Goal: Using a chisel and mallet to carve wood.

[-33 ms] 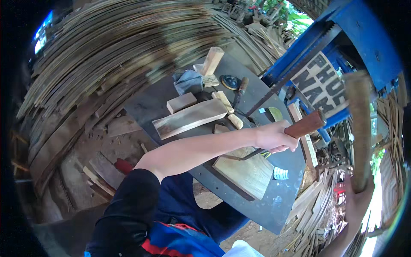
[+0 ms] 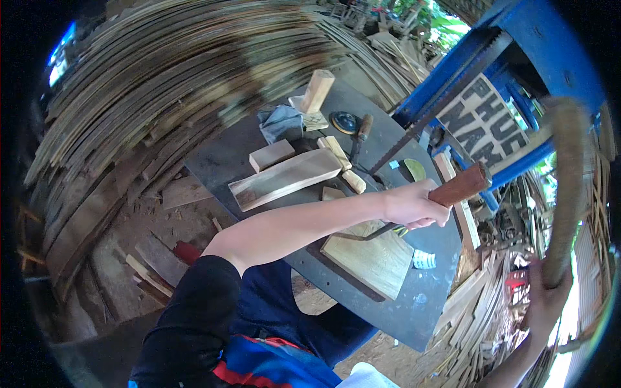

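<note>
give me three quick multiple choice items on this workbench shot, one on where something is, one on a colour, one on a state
1. Where does the pale flat board lie?
A. on the dark metal table, under the tool
B. on the ground among the slats
C. leaning on the blue frame

2. What colour is the machine frame behind the table?
A. red
B. blue
C. yellow

3. What is the left hand doing?
A. lying flat and empty on the table
B. gripping the brown wooden handle of a tool
C. holding the grey cloth

Answers:
1 A: the board rests on the table's near part, just below the gripped tool.
2 B: its beams are plainly blue.
3 B: the fingers wrap the handle, while the right hand holds a long curved strip at the picture's right rim.
</note>
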{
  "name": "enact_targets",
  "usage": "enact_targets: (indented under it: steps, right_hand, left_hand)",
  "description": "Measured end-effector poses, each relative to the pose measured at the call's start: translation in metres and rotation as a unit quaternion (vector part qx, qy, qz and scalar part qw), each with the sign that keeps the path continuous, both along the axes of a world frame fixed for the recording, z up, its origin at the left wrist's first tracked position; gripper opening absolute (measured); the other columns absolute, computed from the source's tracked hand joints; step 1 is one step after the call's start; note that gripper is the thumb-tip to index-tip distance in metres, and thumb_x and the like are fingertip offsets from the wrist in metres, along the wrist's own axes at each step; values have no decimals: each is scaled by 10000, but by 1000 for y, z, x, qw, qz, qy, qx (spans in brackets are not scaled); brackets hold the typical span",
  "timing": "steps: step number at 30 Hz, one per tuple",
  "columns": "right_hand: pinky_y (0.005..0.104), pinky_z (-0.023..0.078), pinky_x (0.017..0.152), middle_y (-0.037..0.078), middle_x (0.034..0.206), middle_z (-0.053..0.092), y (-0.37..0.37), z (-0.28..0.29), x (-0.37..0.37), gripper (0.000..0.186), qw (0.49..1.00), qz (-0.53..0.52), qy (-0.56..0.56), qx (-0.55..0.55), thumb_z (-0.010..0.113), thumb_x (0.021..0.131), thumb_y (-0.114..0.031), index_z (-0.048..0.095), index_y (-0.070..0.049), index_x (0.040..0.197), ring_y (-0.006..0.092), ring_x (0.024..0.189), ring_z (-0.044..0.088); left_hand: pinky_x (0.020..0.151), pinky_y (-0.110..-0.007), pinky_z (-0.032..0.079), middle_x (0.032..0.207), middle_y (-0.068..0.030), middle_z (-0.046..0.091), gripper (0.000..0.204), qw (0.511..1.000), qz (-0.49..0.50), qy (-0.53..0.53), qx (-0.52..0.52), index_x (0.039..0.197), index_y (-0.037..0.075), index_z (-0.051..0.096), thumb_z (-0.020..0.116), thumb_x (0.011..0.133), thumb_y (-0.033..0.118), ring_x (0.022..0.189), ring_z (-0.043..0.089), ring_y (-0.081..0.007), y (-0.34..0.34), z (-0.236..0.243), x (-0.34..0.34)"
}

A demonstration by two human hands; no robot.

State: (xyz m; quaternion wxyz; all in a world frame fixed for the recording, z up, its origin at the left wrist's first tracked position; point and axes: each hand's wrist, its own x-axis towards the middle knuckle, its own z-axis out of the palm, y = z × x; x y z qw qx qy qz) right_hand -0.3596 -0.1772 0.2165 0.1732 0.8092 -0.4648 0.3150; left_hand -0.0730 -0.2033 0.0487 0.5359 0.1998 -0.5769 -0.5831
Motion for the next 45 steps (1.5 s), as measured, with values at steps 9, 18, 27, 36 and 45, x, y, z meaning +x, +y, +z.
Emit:
enact_targets:
  steps: [9, 18, 27, 36, 45]
  right_hand:
    - [398, 426, 942, 229, 1177, 550, 7, -8, -6, 670, 998, -33, 9, 49, 724, 831, -216, 423, 43, 1371, 289, 1072, 556]
    - [328, 474, 805, 106, 1006, 587, 6, -11, -25, 600, 996, -22, 14, 86, 734, 842, -233, 453, 11, 1313, 190, 879, 585]
    - [407, 429, 935, 225, 1154, 562, 13, -28, -24, 632, 983, -12, 44, 176, 737, 820, -235, 479, 23, 1336, 322, 1058, 565]
    - [351, 496, 678, 139, 826, 664, -8, -87, -10, 387, 981, 46, -75, 173, 749, 798, -199, 599, 1, 1094, 212, 736, 659]
    - [386, 479, 568, 160, 636, 589, -67, -184, -2, 328, 978, 70, -22, 193, 764, 769, -261, 551, -45, 894, 328, 599, 637]
  left_hand:
    - [368, -276, 328, 468, 4, 435, 191, 1000, 6, 6, -11, 639, 60, 533, 618, 773, 166, 365, 403, -98, -7, -1, -2]
    - [359, -266, 310, 474, 10, 428, 180, 1000, -4, -11, -15, 670, 58, 546, 619, 792, 169, 366, 384, -86, 1, 2, -2]
    - [378, -247, 302, 513, 26, 442, 183, 999, -34, -28, -9, 699, 62, 568, 650, 818, 175, 409, 394, -69, -2, -5, -15]
    - [632, -315, 470, 621, -32, 473, 214, 989, 85, 26, -118, 772, 58, 468, 588, 794, 234, 598, 506, -141, 74, -49, 77]
    - [973, -393, 429, 1177, -203, 559, 639, 897, 308, -317, 18, 1232, -65, 492, 574, 870, 454, 1131, 557, -284, 206, -91, 80]
